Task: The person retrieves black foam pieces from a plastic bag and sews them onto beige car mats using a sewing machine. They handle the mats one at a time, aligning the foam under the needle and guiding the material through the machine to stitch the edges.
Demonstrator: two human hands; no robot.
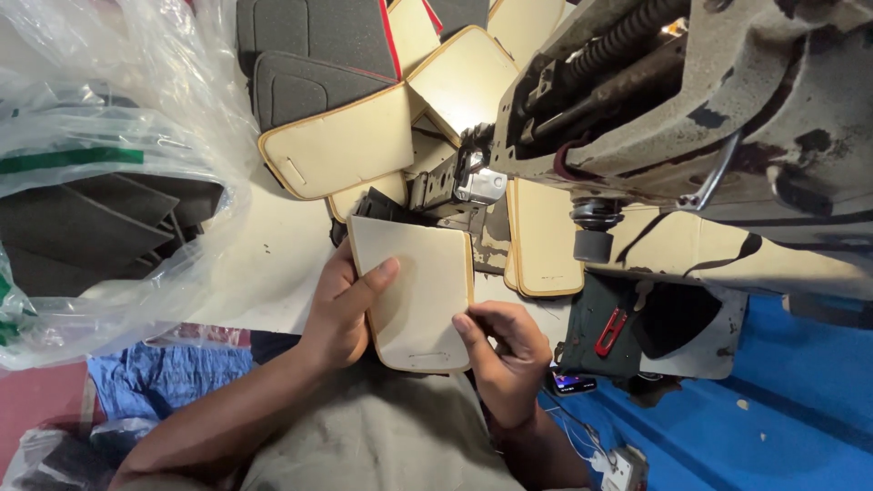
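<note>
A cream padded panel [414,291] with tan edge binding lies under the needle area of a worn sewing machine [691,100]. My left hand [341,309] grips its left edge, thumb on top. My right hand [505,350] pinches its lower right corner. The panel's far end reaches the metal presser foot [477,182].
Finished cream and dark grey panels [341,145] pile behind the machine. A clear plastic bag [109,200] of dark panels sits at the left. Red-handled snips [611,332] rest on a dark cloth at the right, with a phone [573,382] and blue surface [773,409] below.
</note>
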